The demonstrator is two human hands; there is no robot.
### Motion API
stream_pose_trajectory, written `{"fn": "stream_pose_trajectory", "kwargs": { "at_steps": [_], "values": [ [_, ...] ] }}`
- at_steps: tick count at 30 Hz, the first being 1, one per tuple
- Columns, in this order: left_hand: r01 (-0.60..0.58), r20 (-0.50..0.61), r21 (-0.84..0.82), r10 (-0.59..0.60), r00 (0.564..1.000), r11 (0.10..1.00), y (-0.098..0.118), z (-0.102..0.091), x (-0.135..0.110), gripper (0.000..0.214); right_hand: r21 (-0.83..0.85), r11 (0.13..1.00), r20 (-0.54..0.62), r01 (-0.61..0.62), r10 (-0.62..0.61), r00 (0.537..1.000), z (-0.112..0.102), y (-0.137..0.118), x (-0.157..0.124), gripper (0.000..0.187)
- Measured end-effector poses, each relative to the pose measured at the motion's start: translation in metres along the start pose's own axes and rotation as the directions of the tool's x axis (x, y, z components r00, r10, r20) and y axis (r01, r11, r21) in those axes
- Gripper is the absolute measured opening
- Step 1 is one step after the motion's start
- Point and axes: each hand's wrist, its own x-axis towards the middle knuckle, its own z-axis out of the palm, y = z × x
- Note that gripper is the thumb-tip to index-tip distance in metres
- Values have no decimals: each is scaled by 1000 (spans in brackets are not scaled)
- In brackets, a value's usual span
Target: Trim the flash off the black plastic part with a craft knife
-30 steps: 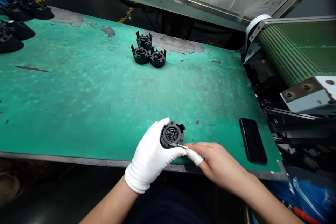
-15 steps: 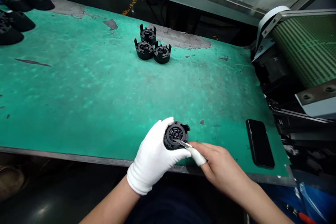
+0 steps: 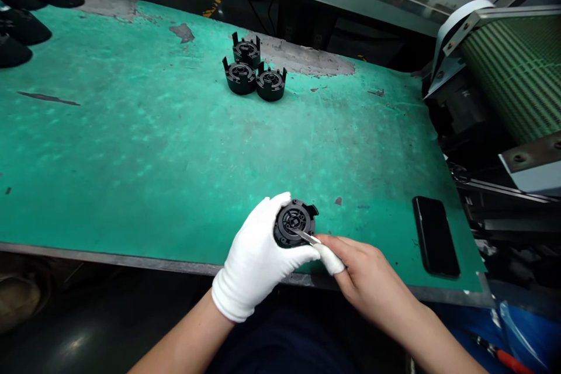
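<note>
My left hand [image 3: 258, 251], in a white glove, is wrapped round a round black plastic part [image 3: 302, 214] near the table's front edge. The part's ringed face is turned up, and a tab sticks out at its upper right. In my right hand [image 3: 359, 263], bare but for a white cover on the thumb, is a slim metal blade [image 3: 304, 236]. The blade's tip lies against the inner rings of the part. My fingers hide the blade's handle. Farther back, three similar black parts [image 3: 270, 83] with upright prongs stand grouped together.
The green table [image 3: 166, 158] has worn grey patches. A black phone [image 3: 435, 236] lies at its right end, beside a green conveyor belt [image 3: 521, 70]. More black parts [image 3: 26, 26] sit at the far left. A red-handled tool [image 3: 508, 361] shows at lower right.
The view has shifted slightly, so the table and far parts appear a little higher. Both hands keep their hold, and the blade stays on the part's face with hardly any visible movement.
</note>
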Motion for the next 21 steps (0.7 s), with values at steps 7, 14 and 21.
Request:
{"fn": "stream_pose_trajectory", "kwargs": {
  "at_steps": [7,14,21],
  "values": [
    [-25,11,32,25,1000,999,1,-1,1,79,-64,997,91,38,-32,995,-7,0,3,47],
    [-121,252,95,94,963,988,-7,-20,16,91,-94,991,169,99,-82,982,-32,-1,4,48],
    [-140,12,134,140,990,981,-26,-35,25,90,33,999,-93,4,0,996,-46,33,-15,50]
  ]
}}
